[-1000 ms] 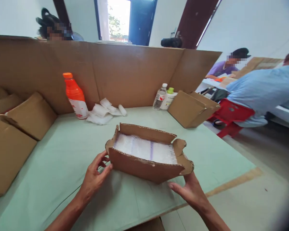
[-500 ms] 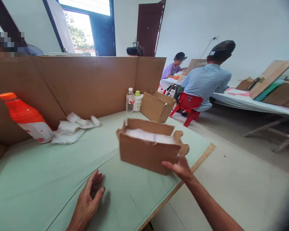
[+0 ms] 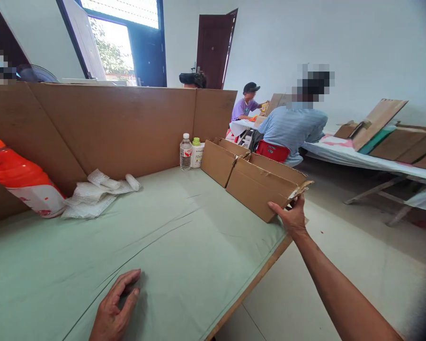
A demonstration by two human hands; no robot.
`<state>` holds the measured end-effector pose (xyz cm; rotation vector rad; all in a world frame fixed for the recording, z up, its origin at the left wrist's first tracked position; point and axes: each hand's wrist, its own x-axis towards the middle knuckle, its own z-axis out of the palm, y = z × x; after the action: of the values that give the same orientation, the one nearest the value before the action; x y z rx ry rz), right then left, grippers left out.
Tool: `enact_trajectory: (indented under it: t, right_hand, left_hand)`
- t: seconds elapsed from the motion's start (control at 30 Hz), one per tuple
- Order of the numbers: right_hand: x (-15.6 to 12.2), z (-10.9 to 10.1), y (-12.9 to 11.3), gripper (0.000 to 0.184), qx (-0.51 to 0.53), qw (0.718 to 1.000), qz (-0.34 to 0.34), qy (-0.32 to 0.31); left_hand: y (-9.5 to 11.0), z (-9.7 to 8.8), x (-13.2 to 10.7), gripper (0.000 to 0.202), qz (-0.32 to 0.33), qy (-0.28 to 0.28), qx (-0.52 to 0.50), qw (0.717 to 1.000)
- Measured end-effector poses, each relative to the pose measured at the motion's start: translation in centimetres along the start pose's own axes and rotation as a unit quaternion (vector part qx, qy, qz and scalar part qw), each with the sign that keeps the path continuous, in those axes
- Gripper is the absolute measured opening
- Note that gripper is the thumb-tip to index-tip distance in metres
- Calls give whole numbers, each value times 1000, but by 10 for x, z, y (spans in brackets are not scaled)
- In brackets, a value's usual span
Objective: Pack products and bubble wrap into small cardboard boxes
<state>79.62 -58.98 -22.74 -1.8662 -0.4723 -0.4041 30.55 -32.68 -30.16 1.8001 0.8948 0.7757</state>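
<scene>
My right hand (image 3: 291,214) grips the near end of an open-topped cardboard box (image 3: 257,189), thumb on its side and fingers around the end. This box stands along the table's right edge, its far end against a second cardboard box (image 3: 216,163). From this angle the inside of the held box is mostly hidden. My left hand (image 3: 115,305) rests low over the green-covered table (image 3: 170,246), holding nothing, with thumb and fingers apart.
Behind the boxes stand a clear water bottle (image 3: 185,152) and a white bottle with a green cap (image 3: 197,154). Bubble wrap (image 3: 92,194) and a tilted orange bottle (image 3: 24,180) lie at left. A cardboard screen (image 3: 128,123) borders the back. Several people sit beyond.
My right hand has moved the cardboard box away and to the right, up against the second box. The left hand has shifted slightly down and left in view.
</scene>
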Motion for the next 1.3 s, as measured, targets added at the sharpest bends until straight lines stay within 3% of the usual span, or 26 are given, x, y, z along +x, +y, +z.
enact_trajectory:
  t: [0.1,0.2,0.23,0.33,0.43,0.57,0.67,0.77,0.87,0.93,1.0,1.07,1.17,1.3]
  right_hand:
    - [-16,-1,2,116,-51,998,36,-5]
    - [-57,-7,11,111,-152,981,112,-34]
    - [-73,-9,15,105,-181,976,100,-65]
    - [-113,0,25,85,-249,956,-4,-158]
    - [-142,38,17,61,-247,915,-156,-278]
    - [-195,110,-46,49,-155,853,-332,-372]
    - [-255,147,-112,52,-69,768,-476,-422]
    - [-314,168,-163,65,23,661,-585,-468]
    - [-353,180,-188,72,104,588,-639,-484]
    - [-363,184,-196,71,124,575,-642,-492]
    - [-363,183,-201,68,119,573,-626,-516]
    - [-359,180,-206,63,101,572,-605,-545]
    - [-353,173,-213,55,81,577,-573,-576]
    - [-353,168,-214,51,93,592,-543,-589]
  left_hand:
    - [-2,-3,2,39,-2,-12,-4,1000]
    - [6,-5,4,35,-5,-38,-8,999]
    - [12,-5,4,33,-2,-46,-9,999]
    - [30,-6,6,27,23,-47,-11,999]
    - [39,-6,10,31,39,-61,-21,997]
    - [36,-19,10,34,44,-53,-21,997]
    - [34,-58,10,36,94,-1,20,995]
    - [39,-133,10,34,120,126,141,975]
    - [51,-225,6,37,95,281,331,896]
    - [59,-280,0,42,58,350,439,826]
    - [63,-321,-4,47,6,387,506,771]
    - [61,-345,-7,52,-49,385,529,754]
    - [53,-353,-10,58,-82,370,522,764]
    - [50,-334,-32,55,36,369,503,781]
